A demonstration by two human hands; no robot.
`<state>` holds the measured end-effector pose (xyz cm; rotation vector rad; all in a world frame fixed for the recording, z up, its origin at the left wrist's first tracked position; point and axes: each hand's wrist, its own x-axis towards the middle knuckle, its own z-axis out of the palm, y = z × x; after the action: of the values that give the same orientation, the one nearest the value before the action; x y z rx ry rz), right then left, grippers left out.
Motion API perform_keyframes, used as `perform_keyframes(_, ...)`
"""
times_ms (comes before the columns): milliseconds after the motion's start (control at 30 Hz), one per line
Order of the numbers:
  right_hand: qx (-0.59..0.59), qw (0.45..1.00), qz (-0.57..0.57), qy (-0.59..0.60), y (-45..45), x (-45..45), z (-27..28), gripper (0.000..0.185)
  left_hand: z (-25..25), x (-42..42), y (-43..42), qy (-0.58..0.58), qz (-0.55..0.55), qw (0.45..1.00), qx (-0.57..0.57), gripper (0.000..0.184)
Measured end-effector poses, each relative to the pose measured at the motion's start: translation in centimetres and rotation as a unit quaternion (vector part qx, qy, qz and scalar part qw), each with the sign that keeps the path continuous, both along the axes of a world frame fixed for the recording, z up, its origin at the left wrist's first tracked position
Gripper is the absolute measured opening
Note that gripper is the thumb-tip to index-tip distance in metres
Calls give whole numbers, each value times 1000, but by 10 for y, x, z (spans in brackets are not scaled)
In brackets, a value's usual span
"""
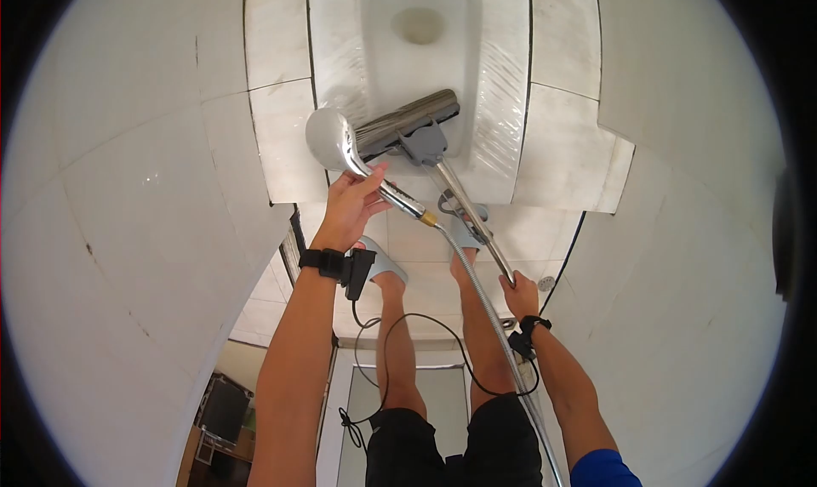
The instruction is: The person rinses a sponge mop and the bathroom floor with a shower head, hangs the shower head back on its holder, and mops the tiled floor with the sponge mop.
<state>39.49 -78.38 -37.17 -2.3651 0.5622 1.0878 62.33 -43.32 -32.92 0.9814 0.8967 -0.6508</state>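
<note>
My left hand (351, 205) is closed round the chrome handle of a shower head (330, 138), whose round face is at the upper left of the hand. A metal hose (485, 296) runs from the handle down to the lower right. My right hand (520, 295) grips the metal pole of a mop (424, 145). The mop's grey head with its long roller lies tilted across the near part of a white squat toilet (496, 79), behind the shower head. Whether water flows cannot be made out.
Pale tiled walls (128, 189) stand close on both sides. My feet in light slippers (387, 266) are on the tiled floor below the raised toilet step. Black cables (438, 321) hang between my wrists. A floor drain (546, 283) lies right of the pole.
</note>
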Motion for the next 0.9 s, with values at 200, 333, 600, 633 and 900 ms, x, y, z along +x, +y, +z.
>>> perform_keyframes(200,8,1000,-27,-4,1,2,2,39,-5,-11,-6,-4,1,1000,22,26)
perform_keyframes(333,-3,999,-14,-34,1,0,0,36,-1,-5,-14,-1,4,1000,18,26)
perform_keyframes(600,-29,998,1,-48,2,4,6,33,-11,15,-38,-5,-39,999,3,30)
perform_keyframes(633,-31,999,2,-42,2,5,7,33,-11,17,-41,-7,-40,999,-1,29)
perform_keyframes(900,-7,997,-53,-59,-3,17,23,36,28,13,-49,-48,-40,998,28,24)
